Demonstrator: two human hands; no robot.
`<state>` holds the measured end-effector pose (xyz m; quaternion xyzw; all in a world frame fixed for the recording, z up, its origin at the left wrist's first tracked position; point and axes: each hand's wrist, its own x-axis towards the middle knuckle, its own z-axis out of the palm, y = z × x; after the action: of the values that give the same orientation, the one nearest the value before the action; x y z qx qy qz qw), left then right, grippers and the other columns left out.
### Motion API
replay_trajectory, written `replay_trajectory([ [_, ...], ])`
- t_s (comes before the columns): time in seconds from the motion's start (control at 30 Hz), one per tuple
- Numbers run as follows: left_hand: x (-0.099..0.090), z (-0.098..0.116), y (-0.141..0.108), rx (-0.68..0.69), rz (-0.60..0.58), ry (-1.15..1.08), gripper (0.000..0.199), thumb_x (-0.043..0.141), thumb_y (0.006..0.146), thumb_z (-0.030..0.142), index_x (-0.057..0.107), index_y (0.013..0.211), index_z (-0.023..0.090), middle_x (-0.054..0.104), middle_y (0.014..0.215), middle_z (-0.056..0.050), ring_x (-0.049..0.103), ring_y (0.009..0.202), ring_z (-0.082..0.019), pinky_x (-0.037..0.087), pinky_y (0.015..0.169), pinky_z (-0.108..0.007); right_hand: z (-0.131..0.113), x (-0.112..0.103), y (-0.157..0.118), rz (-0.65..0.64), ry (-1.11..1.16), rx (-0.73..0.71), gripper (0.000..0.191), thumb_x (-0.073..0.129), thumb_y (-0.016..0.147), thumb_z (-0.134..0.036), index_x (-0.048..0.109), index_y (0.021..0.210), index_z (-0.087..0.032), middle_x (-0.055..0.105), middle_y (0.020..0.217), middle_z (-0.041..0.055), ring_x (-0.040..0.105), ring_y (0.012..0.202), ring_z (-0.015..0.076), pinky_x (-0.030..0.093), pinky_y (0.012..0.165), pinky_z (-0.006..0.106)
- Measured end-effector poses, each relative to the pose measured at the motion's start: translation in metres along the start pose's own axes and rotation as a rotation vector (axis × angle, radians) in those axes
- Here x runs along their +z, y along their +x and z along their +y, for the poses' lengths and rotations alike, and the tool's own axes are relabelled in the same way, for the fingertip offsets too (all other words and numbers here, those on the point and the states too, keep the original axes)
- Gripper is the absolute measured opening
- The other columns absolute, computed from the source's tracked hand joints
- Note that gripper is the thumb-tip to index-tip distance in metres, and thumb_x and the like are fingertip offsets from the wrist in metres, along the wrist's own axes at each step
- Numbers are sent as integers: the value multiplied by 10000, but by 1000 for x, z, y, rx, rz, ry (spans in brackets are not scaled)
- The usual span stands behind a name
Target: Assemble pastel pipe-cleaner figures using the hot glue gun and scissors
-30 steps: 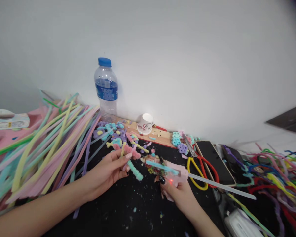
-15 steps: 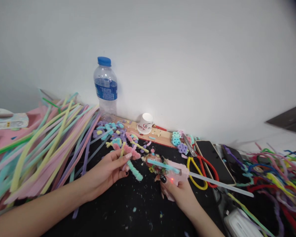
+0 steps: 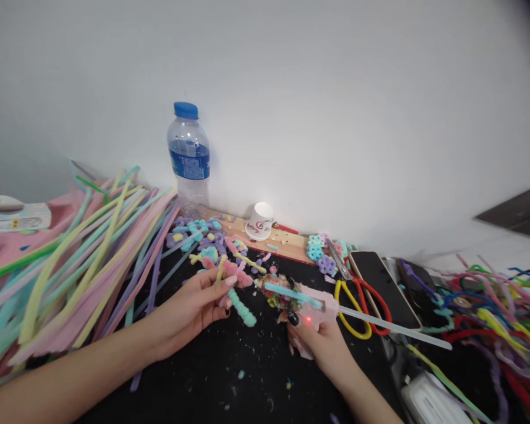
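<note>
My left hand (image 3: 198,303) pinches a fuzzy pipe-cleaner piece between thumb and fingers. Its pink part (image 3: 238,275) sticks out to the right, and a twisted turquoise stem (image 3: 242,308) hangs below. My right hand (image 3: 315,338) is wrapped round a pink glue gun (image 3: 320,303) with a lit red light. A long clear glue stick (image 3: 393,327) comes out of the gun's back, to the right. The gun's front end is crusted with colourful fluff (image 3: 280,296) and points at the pink part, with a small gap between them.
Pastel pipe cleaners (image 3: 97,253) lie heaped at left, bright ones (image 3: 490,318) at right. Along the wall stand a bottle (image 3: 189,159) and a paper cup (image 3: 261,221). Small fuzzy pieces (image 3: 203,235), scissors (image 3: 353,306), a phone (image 3: 384,288) and a white device (image 3: 433,400) lie around the black surface.
The glue stick's rear end has shifted slightly left and up. Both hands keep nearly the same place and the same hold.
</note>
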<state>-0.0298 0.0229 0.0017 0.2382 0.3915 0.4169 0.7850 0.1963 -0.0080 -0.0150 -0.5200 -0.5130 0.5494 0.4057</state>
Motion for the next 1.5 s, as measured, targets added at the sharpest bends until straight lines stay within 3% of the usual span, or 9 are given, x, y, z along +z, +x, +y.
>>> replay_trajectory([
  [0.13, 0, 0, 0, -4, -19, 23, 102, 675, 762, 253, 694, 850, 206, 596, 870, 3, 477, 587, -37, 479, 597, -146, 1, -3, 1, -7, 94, 38, 395, 644, 705, -514, 581, 822, -141, 415, 488, -65, 388, 416, 87, 383, 408, 230],
  [0.3, 3, 2, -1, -3, -2, 45, 115, 684, 748, 264, 699, 844, 203, 594, 842, 0, 469, 576, -45, 474, 592, -156, -12, -10, 4, 28, -76, -58, 384, 552, 773, -517, 587, 835, -140, 499, 518, -24, 449, 450, 121, 417, 462, 262],
  [0.47, 3, 2, -2, 3, -9, 80, 111, 691, 739, 271, 696, 831, 210, 584, 858, 0, 458, 584, -48, 456, 578, -159, -30, -26, 11, 336, -588, -243, 247, 559, 774, -362, 604, 941, -185, 647, 741, 44, 581, 642, 205, 444, 584, 288],
  [0.67, 4, 2, -2, 16, -18, 145, 149, 673, 756, 293, 695, 885, 222, 584, 882, 3, 441, 584, -40, 438, 579, -145, -30, -45, 22, 357, -1312, -274, 317, 448, 813, -217, 524, 1117, -167, 627, 1007, 118, 578, 913, 281, 402, 723, 380],
  [0.8, 5, 2, -2, 32, -19, 159, 144, 666, 760, 293, 697, 881, 223, 585, 847, 7, 446, 586, -48, 436, 587, -154, -20, -48, 24, 446, -1535, -204, 394, 440, 818, -231, 482, 1203, -156, 610, 1008, 140, 551, 922, 303, 370, 736, 442],
  [0.93, 5, 2, -2, 37, -9, 177, 153, 667, 751, 308, 700, 858, 204, 564, 725, 10, 455, 572, -72, 436, 569, -172, -23, -47, 21, 494, -1514, -241, 495, 519, 742, -271, 471, 1228, -191, 533, 1132, 153, 482, 989, 347, 358, 747, 492],
  [1.03, 5, 2, -2, 33, -13, 179, 158, 668, 748, 320, 698, 844, 199, 557, 699, 18, 459, 562, -68, 435, 569, -171, -33, -41, 18, 544, -1381, -356, 413, 528, 750, -278, 523, 1159, -217, 515, 1149, 132, 466, 1005, 330, 356, 774, 476],
  [1.23, 6, 2, -3, 52, -45, 148, 147, 661, 762, 306, 679, 866, 204, 561, 700, 26, 468, 576, -61, 438, 591, -168, -40, -5, 28, 209, -1247, -484, 116, 539, 835, -242, 620, 917, -228, 629, 910, 47, 524, 890, 236, 325, 768, 373],
  [1.5, 8, 4, -3, 32, -51, 159, 162, 651, 774, 315, 663, 857, 177, 505, 603, 46, 475, 558, -58, 423, 559, -148, -35, 14, 44, 172, -1261, -420, 101, 554, 820, -172, 647, 855, -195, 655, 855, 53, 528, 875, 247, 301, 719, 362],
])
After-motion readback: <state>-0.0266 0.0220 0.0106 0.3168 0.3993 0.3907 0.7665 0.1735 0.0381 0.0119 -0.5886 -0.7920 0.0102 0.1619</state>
